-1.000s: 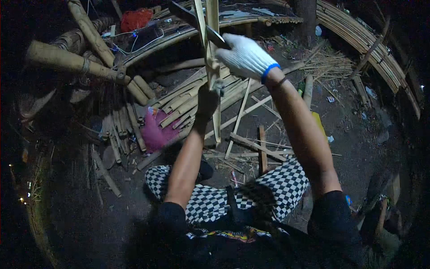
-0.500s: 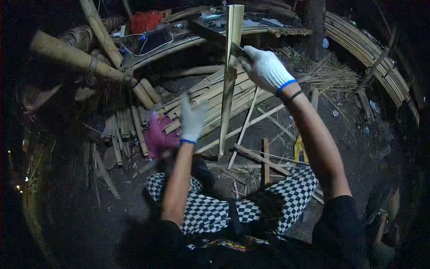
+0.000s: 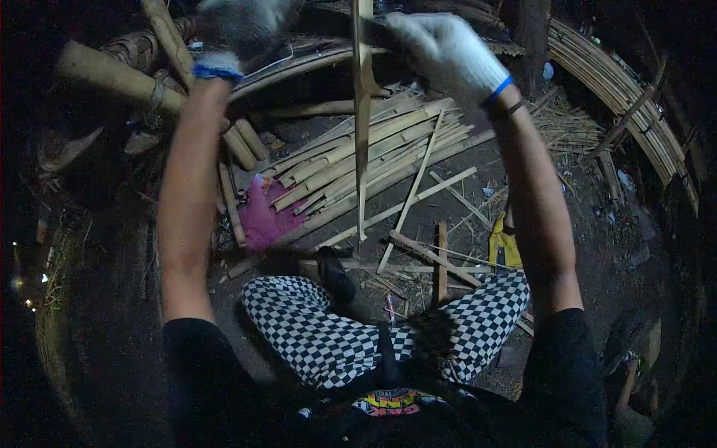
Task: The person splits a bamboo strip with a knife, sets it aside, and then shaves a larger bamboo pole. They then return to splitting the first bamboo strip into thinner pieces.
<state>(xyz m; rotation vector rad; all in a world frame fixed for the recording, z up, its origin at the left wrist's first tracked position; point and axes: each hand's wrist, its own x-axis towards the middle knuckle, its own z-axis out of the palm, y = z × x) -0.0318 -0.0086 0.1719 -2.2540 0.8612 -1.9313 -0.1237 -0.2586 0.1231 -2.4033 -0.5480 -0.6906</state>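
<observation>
My right hand [image 3: 448, 54], in a white knit glove with a blue cuff, is raised and closed around the handle of a machete [image 3: 379, 31]. The dark blade meets the upper part of a tall bamboo piece [image 3: 361, 112], which stands upright in front of me, its top cut off by the frame edge. Up at the upper left is my left hand [image 3: 243, 30], also gloved and smeared by motion; its fingers cannot be made out. It is apart from the bamboo piece.
Split bamboo lengths [image 3: 373, 153] lie piled ahead, beside a pink bag [image 3: 265, 216]. Thin strips [image 3: 411, 190] cross the ground near a yellow object [image 3: 504, 243]. Thick bamboo poles [image 3: 112, 78] jut in at left; long bundled strips [image 3: 620, 93] curve along the right.
My left hand has swung up and left, away from the pile. My right hand, with the machete and the bamboo piece, appears higher in view; the bamboo piece has shifted left.
</observation>
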